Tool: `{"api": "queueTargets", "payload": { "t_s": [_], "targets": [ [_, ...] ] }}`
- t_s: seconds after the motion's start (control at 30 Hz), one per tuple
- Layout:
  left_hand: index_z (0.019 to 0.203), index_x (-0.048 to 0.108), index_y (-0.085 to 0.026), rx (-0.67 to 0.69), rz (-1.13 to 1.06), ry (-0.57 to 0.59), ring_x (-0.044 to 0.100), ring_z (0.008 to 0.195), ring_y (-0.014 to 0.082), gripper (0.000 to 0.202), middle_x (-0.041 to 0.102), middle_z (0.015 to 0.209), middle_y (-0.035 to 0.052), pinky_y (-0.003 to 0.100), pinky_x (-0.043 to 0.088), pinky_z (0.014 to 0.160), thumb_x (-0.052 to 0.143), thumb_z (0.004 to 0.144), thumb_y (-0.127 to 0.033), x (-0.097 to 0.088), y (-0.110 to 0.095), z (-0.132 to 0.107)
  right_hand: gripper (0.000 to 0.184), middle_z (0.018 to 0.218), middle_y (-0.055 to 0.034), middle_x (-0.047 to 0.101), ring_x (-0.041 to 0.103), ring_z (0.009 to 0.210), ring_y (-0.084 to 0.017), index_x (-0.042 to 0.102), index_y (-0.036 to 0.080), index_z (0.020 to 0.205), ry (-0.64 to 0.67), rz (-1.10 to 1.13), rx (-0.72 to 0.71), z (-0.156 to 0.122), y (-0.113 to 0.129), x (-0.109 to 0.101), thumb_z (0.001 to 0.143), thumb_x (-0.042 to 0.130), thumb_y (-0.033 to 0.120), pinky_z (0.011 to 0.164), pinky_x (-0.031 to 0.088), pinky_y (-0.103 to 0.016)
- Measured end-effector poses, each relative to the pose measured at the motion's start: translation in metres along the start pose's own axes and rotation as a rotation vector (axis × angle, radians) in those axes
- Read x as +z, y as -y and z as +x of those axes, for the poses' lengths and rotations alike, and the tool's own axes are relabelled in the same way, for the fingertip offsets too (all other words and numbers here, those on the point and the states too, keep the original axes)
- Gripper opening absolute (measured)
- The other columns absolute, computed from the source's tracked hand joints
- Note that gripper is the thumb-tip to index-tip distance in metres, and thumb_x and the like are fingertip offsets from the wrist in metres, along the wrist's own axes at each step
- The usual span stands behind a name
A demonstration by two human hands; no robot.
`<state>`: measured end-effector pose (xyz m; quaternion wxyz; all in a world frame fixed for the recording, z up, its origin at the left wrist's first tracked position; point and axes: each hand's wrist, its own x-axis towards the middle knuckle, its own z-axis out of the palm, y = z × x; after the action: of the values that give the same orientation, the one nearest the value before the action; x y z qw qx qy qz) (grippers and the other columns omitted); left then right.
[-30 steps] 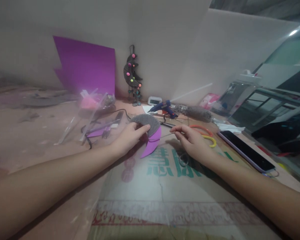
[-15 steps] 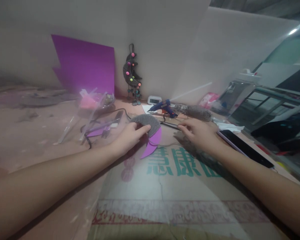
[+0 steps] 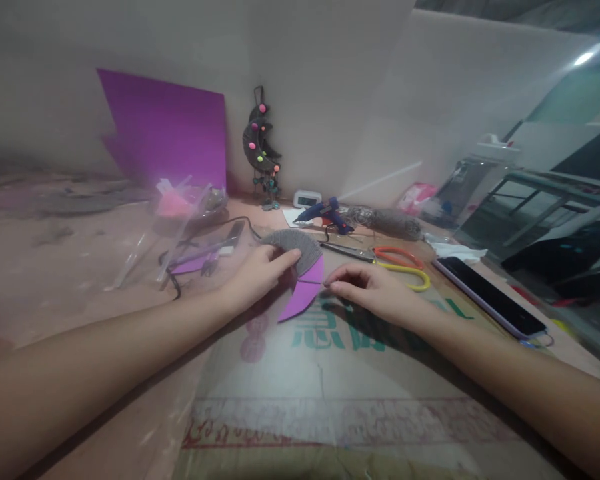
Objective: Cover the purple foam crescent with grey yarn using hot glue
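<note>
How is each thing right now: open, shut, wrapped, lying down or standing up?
Purple crescent: partly wrapped in gray yarn
Left hand: holding the purple crescent
Right hand: pinching the gray yarn
Scissors: lying flat, seemingly closed
Glue gun: at rest, unheld
Phone: face up, dark
Purple sheet: upright against the wall

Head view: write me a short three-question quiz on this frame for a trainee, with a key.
1. True or false: the left hand has its thumb on the grey wrapped part of the crescent.
2. What does the right hand pinch? A) the phone; B) the grey strand; C) the glue gun.
3. What colours are the two handle loops of the scissors?

Key: 1. True. 2. B. 3. Orange and yellow.
</note>
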<state>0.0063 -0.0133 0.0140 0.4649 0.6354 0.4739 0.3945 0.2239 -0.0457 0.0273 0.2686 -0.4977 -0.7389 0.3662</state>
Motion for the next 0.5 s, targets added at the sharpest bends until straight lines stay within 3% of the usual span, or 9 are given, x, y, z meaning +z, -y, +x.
{"api": "queueTargets", "payload": {
  "t_s": [0.1, 0.27, 0.5],
  "targets": [
    [0.063, 0.058, -0.015, -0.017, 0.082, 0.018, 0.046, 0.047, 0.0091, 0.04, 0.056, 0.06, 0.0002, 0.021, 0.033, 0.043, 0.054, 0.082, -0.05, -0.0002, -0.0044, -0.0023, 0.021, 0.083, -0.0049, 0.069, 0.061, 0.075, -0.016, 0.068, 0.017, 0.083, -0.037, -0.044, -0.015, 0.0028, -0.0029, -0.0044, 0.082, 0.061, 0.036, 0.068, 0.046, -0.029],
    [0.062, 0.059, -0.016, 0.018, 0.125, 0.073, 0.046, 0.049, 0.0101, 0.039, 0.056, 0.059, 0.0002, 0.021, 0.033, 0.044, 0.053, 0.082, -0.049, -0.0005, -0.005, -0.0036, 0.024, 0.072, -0.0015, 0.065, 0.059, 0.064, -0.014, 0.063, 0.017, 0.083, -0.12, -0.008, 0.012, 0.0045, -0.0056, -0.002, 0.083, 0.058, 0.04, 0.059, 0.045, -0.026],
    [0.062, 0.059, -0.016, 0.049, 0.093, 0.131, 0.052, 0.054, 0.0124, 0.038, 0.059, 0.061, 0.0012, 0.023, 0.038, 0.05, 0.056, 0.08, -0.05, -0.0002, -0.0016, -0.0012, 0.021, 0.07, -0.0004, 0.064, 0.059, 0.062, -0.014, 0.061, 0.018, 0.08, -0.18, 0.044, -0.009, 0.0048, -0.0092, 0.0026, 0.083, 0.058, 0.039, 0.059, 0.046, -0.026]
  ]
}}
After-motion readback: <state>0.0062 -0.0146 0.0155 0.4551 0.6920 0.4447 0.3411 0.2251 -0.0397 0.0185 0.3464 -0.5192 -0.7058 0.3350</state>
